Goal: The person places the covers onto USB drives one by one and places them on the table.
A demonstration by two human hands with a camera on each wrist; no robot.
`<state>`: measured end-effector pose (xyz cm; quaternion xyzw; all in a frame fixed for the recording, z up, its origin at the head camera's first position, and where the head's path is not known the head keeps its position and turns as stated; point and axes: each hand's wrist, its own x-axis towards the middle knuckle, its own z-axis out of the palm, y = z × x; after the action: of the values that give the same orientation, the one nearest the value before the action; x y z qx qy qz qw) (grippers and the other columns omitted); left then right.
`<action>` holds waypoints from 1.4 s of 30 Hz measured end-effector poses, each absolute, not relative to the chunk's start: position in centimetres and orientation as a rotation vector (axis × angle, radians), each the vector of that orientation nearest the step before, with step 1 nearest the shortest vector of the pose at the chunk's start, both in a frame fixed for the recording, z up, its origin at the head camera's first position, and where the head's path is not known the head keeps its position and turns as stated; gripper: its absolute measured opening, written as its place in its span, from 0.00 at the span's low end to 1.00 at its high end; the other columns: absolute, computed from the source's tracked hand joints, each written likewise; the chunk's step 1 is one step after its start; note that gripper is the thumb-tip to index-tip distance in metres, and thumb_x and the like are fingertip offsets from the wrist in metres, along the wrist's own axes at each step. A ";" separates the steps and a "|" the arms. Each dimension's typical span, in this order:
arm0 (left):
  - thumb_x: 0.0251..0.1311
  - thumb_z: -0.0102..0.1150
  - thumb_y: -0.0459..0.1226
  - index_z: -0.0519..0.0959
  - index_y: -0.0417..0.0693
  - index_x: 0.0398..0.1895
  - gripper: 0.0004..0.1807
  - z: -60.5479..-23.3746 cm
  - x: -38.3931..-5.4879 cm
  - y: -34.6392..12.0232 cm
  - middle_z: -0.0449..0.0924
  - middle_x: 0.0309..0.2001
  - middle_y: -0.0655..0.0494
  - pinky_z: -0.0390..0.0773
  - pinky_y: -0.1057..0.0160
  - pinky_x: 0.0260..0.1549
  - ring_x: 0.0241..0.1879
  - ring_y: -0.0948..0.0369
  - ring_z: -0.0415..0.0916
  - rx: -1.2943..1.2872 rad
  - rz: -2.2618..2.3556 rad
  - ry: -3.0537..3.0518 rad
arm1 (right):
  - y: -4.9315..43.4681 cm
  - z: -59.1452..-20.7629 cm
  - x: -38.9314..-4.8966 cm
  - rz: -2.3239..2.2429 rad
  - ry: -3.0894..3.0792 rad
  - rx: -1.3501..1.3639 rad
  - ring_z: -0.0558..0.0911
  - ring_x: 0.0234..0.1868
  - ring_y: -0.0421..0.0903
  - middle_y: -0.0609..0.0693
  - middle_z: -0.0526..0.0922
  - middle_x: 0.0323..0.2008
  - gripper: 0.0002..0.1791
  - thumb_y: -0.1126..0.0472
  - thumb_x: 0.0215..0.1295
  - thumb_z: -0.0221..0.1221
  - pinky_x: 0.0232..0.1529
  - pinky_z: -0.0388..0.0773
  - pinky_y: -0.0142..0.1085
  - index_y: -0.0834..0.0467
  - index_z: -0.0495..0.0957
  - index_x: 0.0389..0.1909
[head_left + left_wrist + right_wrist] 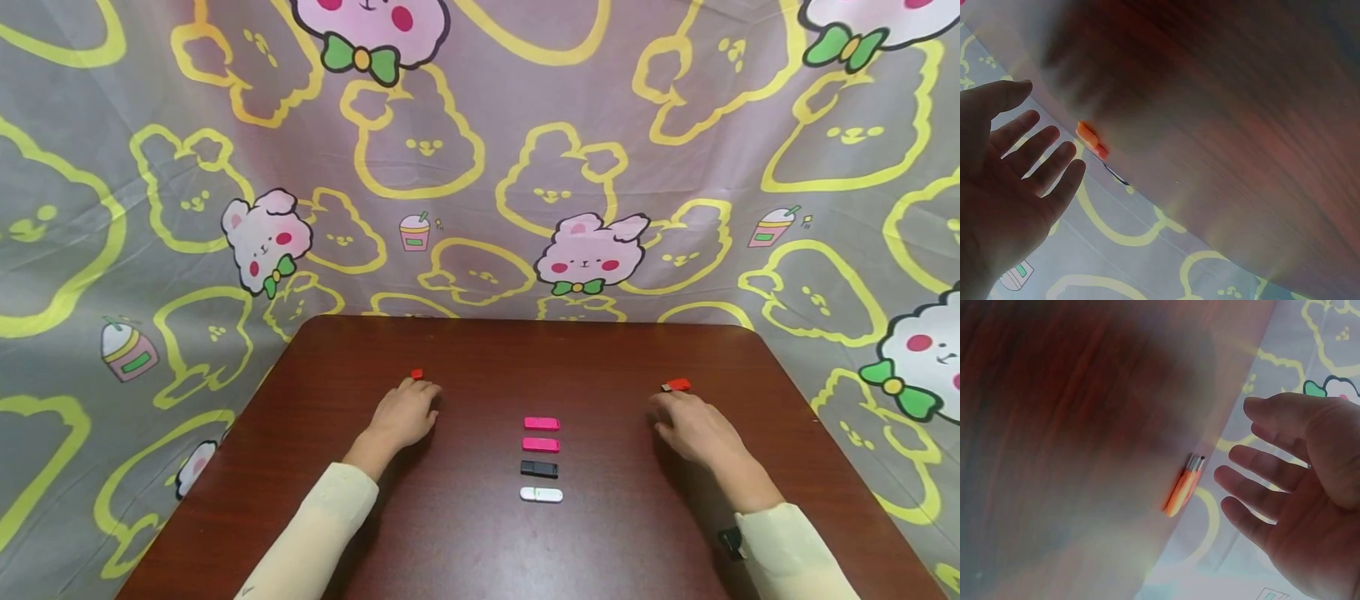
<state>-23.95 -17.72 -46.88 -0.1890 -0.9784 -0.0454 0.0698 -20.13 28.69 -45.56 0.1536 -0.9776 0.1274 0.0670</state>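
My left hand (405, 414) hovers at the left of the table, its fingers spread and relaxed with nothing between them. Just beyond its fingertips lies a small red piece (417, 374), partly hidden in the head view; it looks orange-red in the left wrist view (1092, 140). On the right, my right hand (697, 427) is also relaxed and holds nothing. Close past its fingers sits a red USB stick (678, 385) with its metal plug bare, pointing left. In the right wrist view that stick (1180, 490) lies apart from the fingertips.
Between the hands, a column of USB sticks lies crosswise: a pink one (542, 423), another pink one (541, 445), a black one (539, 469) and a white one (542, 495). The brown table (480, 550) meets a patterned curtain (480, 225) behind and at both sides.
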 end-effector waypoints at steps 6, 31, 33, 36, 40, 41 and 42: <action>0.61 0.67 0.39 0.81 0.46 0.57 0.20 -46.8 -24.3 -18.2 0.81 0.57 0.51 0.77 0.46 0.52 0.59 0.49 0.73 -0.534 -0.144 -2.967 | 29.4 -45.6 -20.2 0.379 -2.955 0.435 0.81 0.52 0.67 0.67 0.82 0.51 0.23 0.66 0.55 0.69 0.49 0.77 0.60 0.65 0.80 0.53; 0.60 0.67 0.37 0.81 0.45 0.53 0.18 -46.8 -25.7 -19.6 0.82 0.50 0.50 0.79 0.48 0.46 0.54 0.48 0.75 -0.484 -0.149 -3.018 | 32.4 -46.0 -21.0 0.350 -2.960 0.411 0.82 0.45 0.67 0.65 0.82 0.44 0.19 0.70 0.53 0.66 0.44 0.78 0.59 0.65 0.81 0.48; 0.60 0.68 0.37 0.81 0.45 0.53 0.18 -46.8 -25.8 -19.6 0.81 0.52 0.48 0.79 0.47 0.47 0.54 0.48 0.75 -0.478 -0.154 -3.024 | 32.6 -46.1 -21.1 0.346 -2.966 0.407 0.81 0.45 0.67 0.66 0.81 0.44 0.19 0.70 0.52 0.67 0.44 0.78 0.60 0.66 0.81 0.47; 0.60 0.68 0.37 0.81 0.45 0.54 0.18 -46.8 -26.0 -19.8 0.81 0.52 0.47 0.80 0.48 0.47 0.54 0.47 0.75 -0.476 -0.152 -3.026 | 32.8 -46.2 -21.3 0.347 -2.980 0.401 0.81 0.44 0.66 0.65 0.81 0.44 0.18 0.71 0.52 0.66 0.44 0.78 0.60 0.66 0.81 0.46; 0.59 0.68 0.37 0.81 0.44 0.53 0.18 -46.8 -26.1 -19.9 0.81 0.51 0.46 0.80 0.48 0.46 0.54 0.46 0.76 -0.469 -0.146 -3.026 | 32.9 -46.5 -21.6 0.348 -2.989 0.404 0.81 0.45 0.66 0.65 0.81 0.44 0.18 0.72 0.52 0.66 0.45 0.78 0.60 0.65 0.81 0.46; 0.59 0.68 0.37 0.81 0.44 0.54 0.18 -46.8 -26.2 -19.9 0.81 0.51 0.45 0.80 0.48 0.47 0.54 0.46 0.76 -0.463 -0.150 -3.027 | 32.9 -46.6 -21.6 0.348 -2.987 0.406 0.81 0.46 0.66 0.65 0.81 0.44 0.18 0.72 0.52 0.66 0.46 0.78 0.60 0.65 0.81 0.46; 0.59 0.68 0.36 0.81 0.43 0.54 0.19 -46.8 -26.2 -19.9 0.81 0.51 0.45 0.81 0.48 0.47 0.54 0.46 0.76 -0.463 -0.151 -3.025 | 32.9 -46.6 -21.6 0.348 -2.984 0.411 0.81 0.46 0.66 0.66 0.81 0.44 0.18 0.72 0.52 0.66 0.46 0.78 0.60 0.66 0.81 0.46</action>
<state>-26.21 -19.93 -46.83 -0.1508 -0.9866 -0.0493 0.0389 -21.65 32.89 -46.61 0.1354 -0.9826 0.1146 0.0547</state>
